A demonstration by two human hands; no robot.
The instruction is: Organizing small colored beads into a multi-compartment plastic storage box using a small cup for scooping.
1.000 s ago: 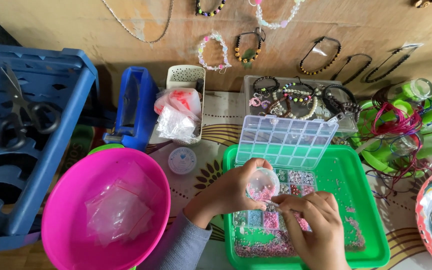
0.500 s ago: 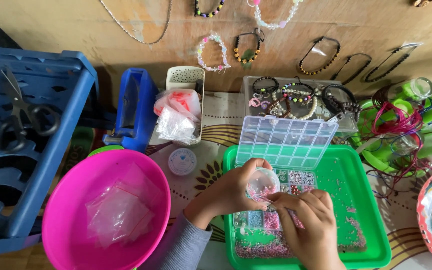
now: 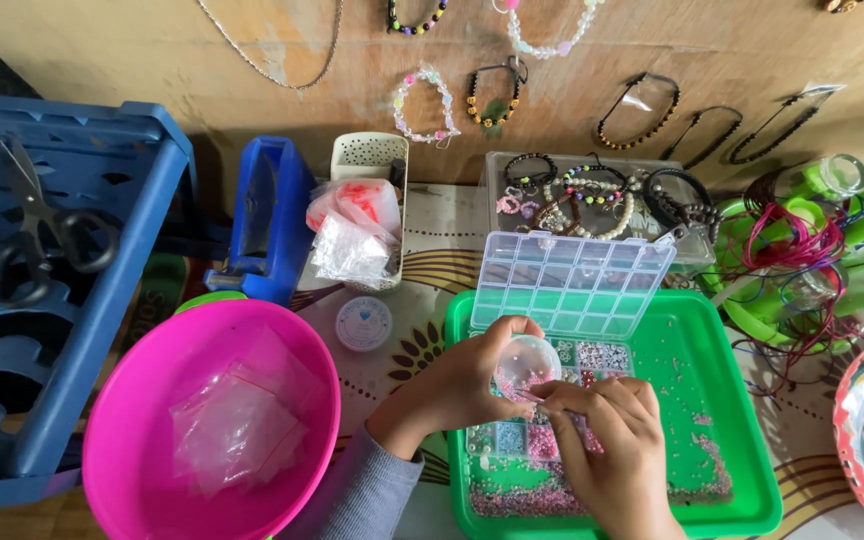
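My left hand (image 3: 457, 385) holds a small clear round container (image 3: 527, 360) with pink beads in it, above a green tray (image 3: 722, 400). My right hand (image 3: 607, 445) pinches something thin at the container's lower edge; what it is I cannot tell. Under both hands lies a compartmented bead box (image 3: 537, 440) holding pink, blue and white beads, its clear lid (image 3: 572, 283) standing open behind. Loose pink beads are scattered over the tray floor.
A pink bowl (image 3: 142, 400) with clear plastic bags sits at the left. A blue crate (image 3: 82, 250) holds scissors (image 3: 47, 225). A small thread spool (image 3: 363, 323), a white basket with bags (image 3: 357, 215), a bracelet tray (image 3: 592, 190), hanging bracelets and green cord holders (image 3: 832, 250) stand around.
My right hand has shifted slightly, its fingers now closer to the round container. The left hand keeps the container in place.
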